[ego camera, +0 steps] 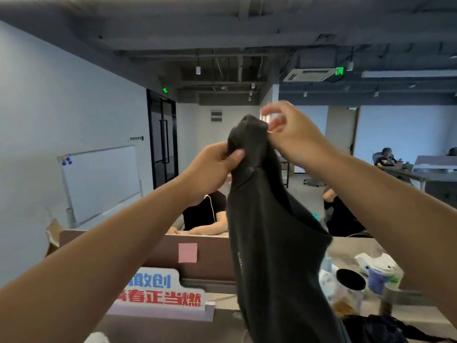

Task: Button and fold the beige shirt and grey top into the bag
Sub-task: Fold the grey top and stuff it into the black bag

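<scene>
A dark grey top (pixel 272 243) hangs in the air in front of me, its upper end bunched at head height and its body reaching down past the frame's lower edge. My left hand (pixel 212 167) grips the bunched fabric from the left, thumb pressed on the cloth. My right hand (pixel 291 134) pinches the topmost edge of the top from the right, with its other fingers spread. A dark heap of fabric (pixel 380 328) lies at the lower right. No beige shirt or bag shows in the view.
A brown desk divider (pixel 153 253) with a pink note (pixel 188 252) stands ahead, and a sign with red and blue characters (pixel 160 290) sits below it. Jars and cups (pixel 356 285) crowd the right desk. Seated people (pixel 205 214) are behind the divider. A whiteboard (pixel 101 181) leans at left.
</scene>
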A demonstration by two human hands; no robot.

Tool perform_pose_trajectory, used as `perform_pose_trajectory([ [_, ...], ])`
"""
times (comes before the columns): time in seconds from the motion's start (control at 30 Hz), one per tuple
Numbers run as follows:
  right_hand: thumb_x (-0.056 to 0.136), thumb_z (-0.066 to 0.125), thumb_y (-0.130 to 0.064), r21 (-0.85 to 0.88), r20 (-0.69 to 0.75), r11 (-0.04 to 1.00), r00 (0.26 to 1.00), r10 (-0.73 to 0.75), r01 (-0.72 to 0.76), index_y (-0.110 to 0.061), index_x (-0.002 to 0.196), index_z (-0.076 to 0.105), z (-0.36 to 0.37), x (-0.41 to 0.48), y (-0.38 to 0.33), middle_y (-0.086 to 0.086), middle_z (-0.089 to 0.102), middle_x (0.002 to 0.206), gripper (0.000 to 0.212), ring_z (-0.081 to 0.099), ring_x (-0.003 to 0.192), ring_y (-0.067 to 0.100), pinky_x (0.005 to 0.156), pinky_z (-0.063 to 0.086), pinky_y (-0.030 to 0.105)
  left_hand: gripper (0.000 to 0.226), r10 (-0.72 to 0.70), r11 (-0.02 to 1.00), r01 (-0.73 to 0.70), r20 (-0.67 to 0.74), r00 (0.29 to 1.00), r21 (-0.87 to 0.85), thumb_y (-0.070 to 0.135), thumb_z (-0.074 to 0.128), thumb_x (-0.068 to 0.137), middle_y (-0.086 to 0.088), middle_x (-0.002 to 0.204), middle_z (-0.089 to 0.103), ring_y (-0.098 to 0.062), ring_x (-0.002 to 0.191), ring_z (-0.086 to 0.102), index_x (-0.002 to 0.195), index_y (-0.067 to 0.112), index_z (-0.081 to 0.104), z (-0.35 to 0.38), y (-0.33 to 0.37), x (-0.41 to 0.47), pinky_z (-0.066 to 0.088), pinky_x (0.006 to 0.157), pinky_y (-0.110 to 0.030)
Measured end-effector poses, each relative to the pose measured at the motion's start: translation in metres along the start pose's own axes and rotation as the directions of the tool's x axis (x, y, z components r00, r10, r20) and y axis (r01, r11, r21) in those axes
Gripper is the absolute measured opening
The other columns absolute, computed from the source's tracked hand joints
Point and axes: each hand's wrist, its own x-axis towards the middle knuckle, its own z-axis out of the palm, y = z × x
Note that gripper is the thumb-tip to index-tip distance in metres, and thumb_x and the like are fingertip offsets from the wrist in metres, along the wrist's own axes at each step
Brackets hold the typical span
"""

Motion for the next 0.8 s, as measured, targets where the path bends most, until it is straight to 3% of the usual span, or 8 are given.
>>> perform_pose_trajectory([
  [0.1, 0.08, 0.045, -0.07, 0.371, 0.29, 0.808, 0.884, 0.367, -0.458, -0.026, 0.121, 0.054, -0.011, -0.046, 0.038, -0.007, 0.062, 0.109, 0.061, 0.061, 0.104, 0.015, 0.089, 0.046, 0.033, 0.022, -0.065, 0.998, 0.065, -0.171, 0.983, -0.003, 0.028, 0.041, 0.1, 0.002, 0.093, 0.065, -0.014, 0.089, 0.061, 0.1, 0.016, 0.06, -0.006, -0.014, 0.008, 0.052, 0.076, -0.028],
  [0.17, 0.067, 0.047, -0.08, 0.467, 0.583, 0.605, 0.739, 0.337, -0.645, -0.029, 0.111, 0.066, -0.001, -0.084, 0.054, -0.005, 0.069, 0.114, 0.071, 0.063, 0.11, 0.018, 0.097, 0.046, 0.04, 0.026, -0.08, 0.996, 0.089, -0.273, 0.959, 0.019, 0.033, 0.041, 0.1, 0.0, 0.1, 0.065, -0.016, 0.094, 0.06, 0.107, 0.016, 0.059, -0.006, -0.022, 0.012, 0.046, 0.08, -0.029],
  [0.27, 0.06, 0.082, -0.047, 0.175, 0.708, 0.792, 0.634, 0.312, -0.585, -0.027, 0.105, 0.071, 0.021, -0.112, 0.079, -0.003, 0.072, 0.108, 0.05, 0.066, 0.105, 0.019, 0.096, 0.05, 0.041, 0.024, -0.075, 0.991, 0.108, -0.35, 0.934, 0.076, 0.033, 0.045, 0.098, 0.003, 0.096, 0.062, -0.014, 0.092, 0.057, 0.108, 0.015, 0.058, -0.005, -0.028, 0.016, 0.043, 0.075, -0.023],
  [0.33, 0.072, 0.078, -0.023, -0.049, 0.583, 0.851, 0.677, 0.45, -0.523, -0.02, 0.099, 0.07, 0.024, -0.108, 0.096, -0.001, 0.073, 0.098, 0.029, 0.067, 0.095, 0.017, 0.094, 0.051, 0.041, 0.012, -0.058, 0.989, 0.105, -0.374, 0.926, 0.107, 0.029, 0.055, 0.094, 0.005, 0.089, 0.061, -0.012, 0.084, 0.057, 0.099, 0.018, 0.057, -0.013, -0.03, 0.016, 0.042, 0.069, -0.021],
  [0.4, 0.085, 0.066, -0.01, -0.029, 0.431, 0.847, 0.758, 0.49, -0.531, -0.012, 0.087, 0.068, 0.016, -0.095, 0.105, 0.007, 0.071, 0.084, 0.003, 0.068, 0.077, 0.017, 0.076, 0.057, 0.038, 0.004, -0.101, 0.994, 0.109, -0.38, 0.919, -0.001, 0.023, 0.062, 0.09, 0.0, 0.089, 0.065, -0.016, 0.085, 0.062, 0.092, 0.02, 0.06, -0.031, -0.033, 0.014, 0.049, 0.074, -0.026],
  [0.53, 0.09, 0.057, -0.007, 0.168, 0.088, 0.857, 0.873, 0.48, -0.488, 0.001, 0.086, 0.065, -0.004, -0.056, 0.114, 0.026, 0.067, 0.089, 0.012, 0.064, 0.088, 0.039, 0.076, 0.049, 0.044, 0.018, -0.268, 0.942, 0.232, -0.132, 0.954, -0.242, 0.01, 0.068, 0.079, -0.004, 0.088, 0.074, -0.017, 0.085, 0.07, 0.097, 0.015, 0.069, -0.067, -0.036, -0.003, 0.057, 0.07, -0.026],
  [0.7, 0.089, 0.055, -0.011, 0.179, -0.182, 0.9, 0.886, 0.427, -0.397, -0.018, 0.079, 0.062, -0.009, -0.019, 0.112, 0.004, 0.063, 0.08, 0.013, 0.059, 0.084, 0.026, 0.078, 0.048, 0.04, 0.037, -0.389, 0.858, 0.382, 0.053, 0.92, -0.343, 0.013, 0.083, 0.052, -0.008, 0.095, 0.075, -0.02, 0.083, 0.072, 0.088, 0.016, 0.078, -0.097, -0.044, -0.028, 0.057, 0.072, -0.03],
  [0.8, 0.09, 0.05, -0.009, 0.168, -0.212, 0.914, 0.891, 0.401, -0.371, -0.016, 0.073, 0.063, -0.017, -0.014, 0.109, 0.004, 0.06, 0.073, 0.023, 0.055, 0.072, 0.02, 0.068, 0.044, 0.029, 0.033, -0.471, 0.806, 0.44, 0.021, 0.882, -0.396, 0.03, 0.085, 0.04, -0.003, 0.074, 0.073, -0.013, 0.065, 0.07, 0.068, 0.015, 0.076, -0.116, -0.049, -0.039, 0.052, 0.066, -0.026],
])
